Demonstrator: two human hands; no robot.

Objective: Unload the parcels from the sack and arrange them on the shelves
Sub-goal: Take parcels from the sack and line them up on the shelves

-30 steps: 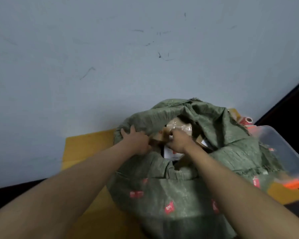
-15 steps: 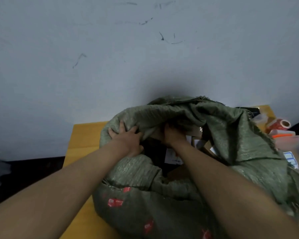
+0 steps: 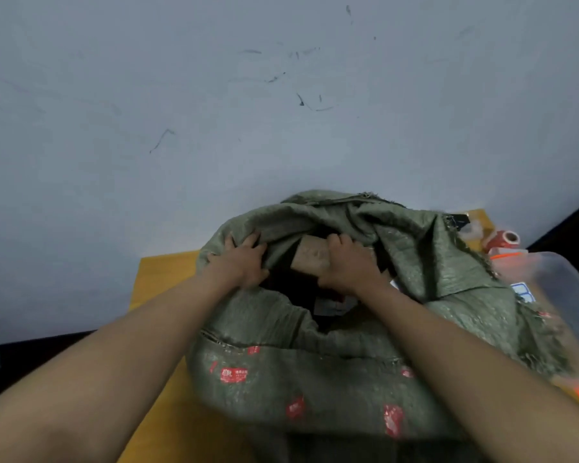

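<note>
Two bare arms reach forward from the bottom of the view. Under them stands a big green sack (image 3: 315, 372) with red labels on its front. It sits on a yellow desk (image 3: 161, 282). The sack is soft, woven cloth, so it folds and sags and will not hold its own shape.

The left hand (image 3: 238, 262) grips the sack's rim on the left side. Its fingers (image 3: 229, 242) curl over the edge and bunch the cloth, holding the mouth open.

The right hand (image 3: 346, 265) is at the mouth of the sack. It holds a brown parcel (image 3: 313, 259), and its fingers curl over the far edge of it. The parcel looks like a small cardboard box, so it is likely stiff and light. One hand should be enough to lift it. Holding it by two sides, as the hand seems to, should keep it from slipping.

Below the parcel the sack is dark, with a bit of white paper (image 3: 333, 304) showing. More parcels may lie there, but I cannot tell.

To the right sits a clear plastic tub (image 3: 562, 289). Behind it is a red roll of tape (image 3: 505, 240). At the back is a plain grey wall (image 3: 214, 111) with small marks. No shelves show here.
</note>
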